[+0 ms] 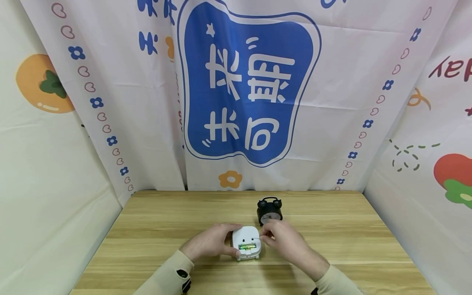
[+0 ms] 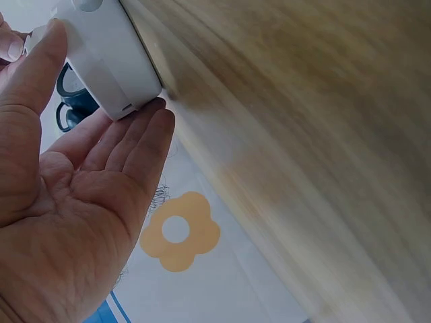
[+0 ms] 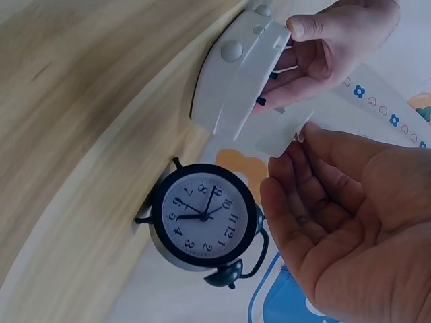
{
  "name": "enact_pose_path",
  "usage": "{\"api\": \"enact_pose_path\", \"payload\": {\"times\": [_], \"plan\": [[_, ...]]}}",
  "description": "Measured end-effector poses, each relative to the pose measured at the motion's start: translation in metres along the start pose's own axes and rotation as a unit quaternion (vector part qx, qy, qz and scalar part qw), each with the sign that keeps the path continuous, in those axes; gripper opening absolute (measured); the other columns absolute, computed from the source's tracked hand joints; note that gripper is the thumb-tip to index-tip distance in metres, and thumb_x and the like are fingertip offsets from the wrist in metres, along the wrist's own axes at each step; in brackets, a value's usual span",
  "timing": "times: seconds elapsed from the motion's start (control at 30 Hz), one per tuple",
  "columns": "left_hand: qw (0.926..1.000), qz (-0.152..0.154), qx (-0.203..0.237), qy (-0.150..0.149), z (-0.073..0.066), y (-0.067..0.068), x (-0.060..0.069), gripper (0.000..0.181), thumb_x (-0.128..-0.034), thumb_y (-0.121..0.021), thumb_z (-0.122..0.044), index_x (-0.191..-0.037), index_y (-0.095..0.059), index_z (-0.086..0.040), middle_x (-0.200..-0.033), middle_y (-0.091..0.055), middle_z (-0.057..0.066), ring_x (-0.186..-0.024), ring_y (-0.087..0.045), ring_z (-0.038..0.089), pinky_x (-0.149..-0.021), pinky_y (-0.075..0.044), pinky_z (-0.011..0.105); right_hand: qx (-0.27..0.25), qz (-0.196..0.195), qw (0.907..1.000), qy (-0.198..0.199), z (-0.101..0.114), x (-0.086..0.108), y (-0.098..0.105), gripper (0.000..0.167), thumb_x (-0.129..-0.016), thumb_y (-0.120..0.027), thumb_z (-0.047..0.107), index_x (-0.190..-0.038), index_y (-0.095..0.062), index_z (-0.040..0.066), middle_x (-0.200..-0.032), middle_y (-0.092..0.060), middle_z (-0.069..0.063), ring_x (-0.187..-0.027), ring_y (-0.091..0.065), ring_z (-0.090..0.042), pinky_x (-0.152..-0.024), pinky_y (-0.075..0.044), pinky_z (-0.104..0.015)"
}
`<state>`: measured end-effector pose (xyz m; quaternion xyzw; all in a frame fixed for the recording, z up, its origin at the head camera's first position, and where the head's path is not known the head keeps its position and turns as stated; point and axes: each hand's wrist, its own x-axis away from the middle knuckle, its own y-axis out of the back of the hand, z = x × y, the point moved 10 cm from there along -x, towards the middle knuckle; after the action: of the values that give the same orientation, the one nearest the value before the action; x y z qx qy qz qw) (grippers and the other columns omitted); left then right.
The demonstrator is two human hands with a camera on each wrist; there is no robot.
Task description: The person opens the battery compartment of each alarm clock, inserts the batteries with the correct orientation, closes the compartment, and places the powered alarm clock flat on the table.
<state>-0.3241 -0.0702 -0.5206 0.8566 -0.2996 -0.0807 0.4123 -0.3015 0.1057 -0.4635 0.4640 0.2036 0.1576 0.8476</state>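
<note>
A white clock (image 1: 246, 233) lies on the wooden table with its back up. Its battery compartment is uncovered, showing a green-and-gold battery (image 1: 247, 246), and two small black knobs stick up from the back. My left hand (image 1: 211, 241) grips it from the left, thumb on the near corner and fingers along the side, also seen in the left wrist view as a left hand (image 2: 81, 182). Between thumb and fingertips, my right hand (image 3: 363, 208) pinches a small white battery cover (image 3: 286, 131), held just off the clock's right side. The clock's face is hidden.
A black twin-bell alarm clock (image 1: 269, 212) stands upright just behind the white clock, close to my right hand. Printed white cloth (image 1: 332, 102) hangs behind the back edge of the wooden table (image 1: 158, 217) and along both sides.
</note>
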Motion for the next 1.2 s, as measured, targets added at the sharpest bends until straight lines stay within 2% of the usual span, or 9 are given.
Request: {"api": "enact_pose_path", "payload": {"times": [0.17,0.37,0.6,0.9,1.2], "plan": [[1.0,0.002,0.005,0.0,0.0,0.0,-0.001,0.088,-0.0913,-0.103,-0.037,-0.166,-0.065,-0.007,-0.166,-0.071,0.016,-0.153,-0.069,0.035,-0.131,-0.058,0.059,0.009,-0.009,0.9998,0.014,0.005,-0.002,-0.004,0.016,-0.099,-0.093,0.007,-0.092,-0.083,0.017,-0.095,-0.079,0.006,-0.085,-0.07,0.0,-0.075,-0.065,-0.023],[1.0,0.003,0.006,0.004,0.001,0.0,-0.001,0.088,-0.0918,-0.103,-0.037,-0.166,-0.065,-0.009,-0.167,-0.071,0.014,-0.154,-0.069,0.035,-0.132,-0.057,0.06,0.016,-0.01,0.9997,0.016,0.01,-0.006,-0.007,0.013,-0.099,-0.094,0.007,-0.095,-0.084,0.016,-0.096,-0.08,0.006,-0.089,-0.073,-0.005,-0.078,-0.067,-0.026],[1.0,-0.001,-0.007,-0.003,-0.001,0.0,-0.001,0.087,-0.0917,-0.103,-0.037,-0.165,-0.066,-0.009,-0.165,-0.073,0.012,-0.149,-0.072,0.031,-0.129,-0.06,0.055,0.016,-0.003,0.9997,0.017,0.012,-0.005,-0.014,0.012,-0.099,-0.093,0.009,-0.096,-0.085,0.017,-0.097,-0.079,0.007,-0.091,-0.073,-0.005,-0.08,-0.067,-0.026],[0.9991,-0.018,-0.038,0.003,-0.007,0.001,-0.001,0.089,-0.0917,-0.103,-0.035,-0.166,-0.065,-0.004,-0.163,-0.074,0.015,-0.142,-0.075,0.029,-0.122,-0.065,0.053,0.034,-0.003,0.9993,0.017,0.013,-0.006,-0.021,0.012,-0.099,-0.093,0.01,-0.097,-0.085,0.018,-0.101,-0.08,0.008,-0.094,-0.075,-0.005,-0.084,-0.069,-0.026],[0.9993,-0.018,-0.033,-0.002,-0.008,0.001,0.002,0.091,-0.0934,-0.102,-0.033,-0.167,-0.062,0.0,-0.166,-0.072,0.018,-0.148,-0.073,0.033,-0.125,-0.063,0.055,0.049,0.001,0.9985,0.024,0.016,-0.007,-0.024,0.011,-0.099,-0.093,0.013,-0.097,-0.086,0.02,-0.1,-0.079,0.01,-0.091,-0.072,-0.003,-0.081,-0.067,-0.026]]}}
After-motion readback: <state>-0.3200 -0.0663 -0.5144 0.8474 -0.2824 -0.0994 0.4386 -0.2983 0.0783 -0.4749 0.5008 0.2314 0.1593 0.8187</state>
